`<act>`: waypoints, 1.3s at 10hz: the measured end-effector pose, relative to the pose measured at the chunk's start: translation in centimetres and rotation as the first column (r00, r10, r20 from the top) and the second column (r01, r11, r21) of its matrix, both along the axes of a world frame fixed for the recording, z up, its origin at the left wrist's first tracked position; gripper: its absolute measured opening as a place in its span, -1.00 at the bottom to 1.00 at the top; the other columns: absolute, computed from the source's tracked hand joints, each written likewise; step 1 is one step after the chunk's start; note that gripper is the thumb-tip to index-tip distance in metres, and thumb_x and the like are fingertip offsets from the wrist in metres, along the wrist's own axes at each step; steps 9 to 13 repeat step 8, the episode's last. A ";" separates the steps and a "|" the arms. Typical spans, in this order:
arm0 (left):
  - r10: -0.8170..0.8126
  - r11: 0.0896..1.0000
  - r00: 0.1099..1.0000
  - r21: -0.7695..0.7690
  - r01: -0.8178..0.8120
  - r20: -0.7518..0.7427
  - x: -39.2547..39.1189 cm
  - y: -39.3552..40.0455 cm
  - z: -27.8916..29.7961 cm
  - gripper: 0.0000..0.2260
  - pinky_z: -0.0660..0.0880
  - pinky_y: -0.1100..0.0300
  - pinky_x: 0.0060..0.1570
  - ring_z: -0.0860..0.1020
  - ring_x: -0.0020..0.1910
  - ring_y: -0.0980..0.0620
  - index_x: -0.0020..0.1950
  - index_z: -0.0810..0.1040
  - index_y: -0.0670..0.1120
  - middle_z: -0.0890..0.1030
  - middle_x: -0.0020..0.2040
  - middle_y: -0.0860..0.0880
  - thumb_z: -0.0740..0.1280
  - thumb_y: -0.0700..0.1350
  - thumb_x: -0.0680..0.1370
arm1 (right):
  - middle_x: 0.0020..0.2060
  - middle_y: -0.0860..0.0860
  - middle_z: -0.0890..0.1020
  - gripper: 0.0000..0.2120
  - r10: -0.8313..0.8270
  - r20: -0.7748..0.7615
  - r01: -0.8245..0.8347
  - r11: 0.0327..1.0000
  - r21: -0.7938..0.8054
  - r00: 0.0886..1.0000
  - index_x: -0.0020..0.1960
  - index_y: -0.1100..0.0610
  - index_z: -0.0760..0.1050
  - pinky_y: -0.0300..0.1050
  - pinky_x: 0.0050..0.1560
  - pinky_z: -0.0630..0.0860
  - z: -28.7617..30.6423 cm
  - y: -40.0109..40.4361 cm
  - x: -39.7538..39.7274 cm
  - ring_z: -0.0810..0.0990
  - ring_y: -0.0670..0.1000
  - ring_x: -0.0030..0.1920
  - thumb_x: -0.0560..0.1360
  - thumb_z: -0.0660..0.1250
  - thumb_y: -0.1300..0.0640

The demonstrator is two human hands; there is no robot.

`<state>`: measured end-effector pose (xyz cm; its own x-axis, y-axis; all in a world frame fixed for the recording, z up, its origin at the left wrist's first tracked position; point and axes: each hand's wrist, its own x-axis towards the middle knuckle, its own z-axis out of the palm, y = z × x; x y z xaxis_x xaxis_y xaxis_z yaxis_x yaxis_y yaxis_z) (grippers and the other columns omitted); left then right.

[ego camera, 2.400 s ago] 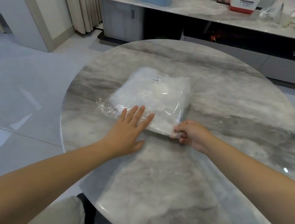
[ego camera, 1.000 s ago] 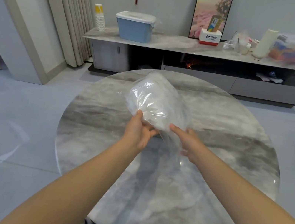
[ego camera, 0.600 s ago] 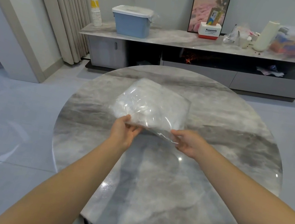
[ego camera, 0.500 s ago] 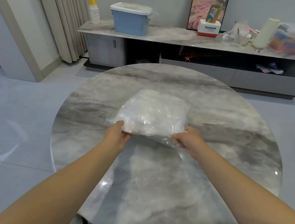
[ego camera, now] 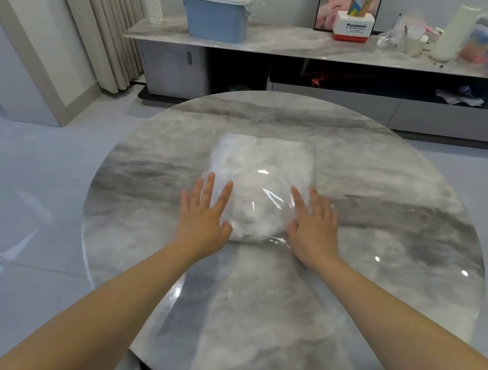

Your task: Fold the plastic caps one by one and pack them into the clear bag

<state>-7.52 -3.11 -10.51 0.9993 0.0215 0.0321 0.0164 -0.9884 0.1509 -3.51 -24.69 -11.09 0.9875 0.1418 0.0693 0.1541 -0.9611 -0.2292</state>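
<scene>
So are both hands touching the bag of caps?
Touching. The head view shows the left hand and the right hand lying flat with straight fingers on the near corners of the clear bag, which rests on the table.

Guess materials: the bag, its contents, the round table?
Clear bag: thin glossy plastic film, judging by see-through creases and glare. Plastic caps inside: white, crinkly, likely thin film too; hard to confirm. Round table: polished grey marble or marble-look slab, veined, mirror-like reflections.
</scene>
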 end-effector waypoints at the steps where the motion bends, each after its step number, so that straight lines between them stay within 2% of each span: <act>1: -0.081 0.997 0.988 -0.032 0.077 -0.132 0.5 -0.4 -1.5 -0.41 -0.28 -0.14 0.45 -0.36 0.49 -0.17 0.51 -0.31 0.15 -0.40 0.50 -0.10 -0.01 0.17 0.63 | 0.54 0.00 -0.19 -0.46 0.092 -0.101 -0.093 0.996 -0.010 0.991 0.53 -0.17 -0.15 0.07 0.48 -0.20 -1.3 0.5 -0.4 -0.23 0.11 0.52 0.62 -0.04 -0.13; 2: -0.063 0.998 0.974 -0.018 0.060 -0.217 1.2 -0.7 -2.5 -0.42 -0.28 -0.16 0.44 -0.35 0.48 -0.22 0.48 -0.35 0.20 -0.41 0.50 -0.13 -0.04 0.21 0.62 | 0.54 -0.01 -0.19 -0.45 0.094 -0.171 -0.103 0.994 -0.041 0.981 0.52 -0.20 -0.19 0.09 0.48 -0.21 -2.0 0.4 0.2 -0.25 0.11 0.52 0.60 -0.07 -0.21; 4: -0.031 0.999 0.940 -0.018 0.027 -0.339 1.7 -0.8 -3.3 -0.43 -0.30 -0.20 0.43 -0.37 0.47 -0.22 0.46 -0.38 0.25 -0.47 0.47 -0.06 -0.04 0.23 0.62 | 0.54 -0.01 -0.22 -0.45 0.116 -0.256 -0.156 0.978 -0.142 0.960 0.52 -0.20 -0.23 0.12 0.48 -0.20 -2.3 0.2 1.2 -0.20 0.09 0.53 0.61 -0.08 -0.19; 6: -0.020 0.997 0.919 -0.081 -0.013 -0.394 1.9 -1.5 -1.8 -0.45 -0.22 -0.20 0.45 -0.28 0.50 -0.21 0.50 -0.28 0.23 -0.39 0.51 -0.04 -0.03 0.22 0.62 | 0.54 0.00 -0.19 -0.48 0.104 -0.276 -0.168 0.960 -0.223 0.956 0.52 -0.19 -0.21 0.13 0.46 -0.28 -1.5 -0.1 1.4 -0.23 0.09 0.53 0.62 -0.11 -0.17; 8: -0.035 0.995 0.973 -0.099 0.012 -0.230 0.3 -2.1 1.4 -0.47 -0.23 -0.15 0.44 -0.23 0.52 -0.16 0.54 -0.21 0.16 -0.30 0.54 -0.06 -0.05 0.19 0.64 | 0.55 0.02 -0.13 -0.51 0.118 -0.135 -0.139 0.977 -0.159 0.984 0.54 -0.15 -0.12 0.11 0.47 -0.23 1.6 -0.3 0.5 -0.18 0.08 0.53 0.64 -0.10 -0.11; 13: -0.035 0.995 0.973 -0.099 0.012 -0.230 0.3 -2.1 1.4 -0.47 -0.23 -0.15 0.44 -0.23 0.52 -0.16 0.54 -0.21 0.16 -0.30 0.54 -0.06 -0.05 0.19 0.64 | 0.55 0.02 -0.13 -0.51 0.118 -0.135 -0.139 0.977 -0.159 0.984 0.54 -0.15 -0.12 0.11 0.47 -0.23 1.6 -0.3 0.5 -0.18 0.08 0.53 0.64 -0.10 -0.11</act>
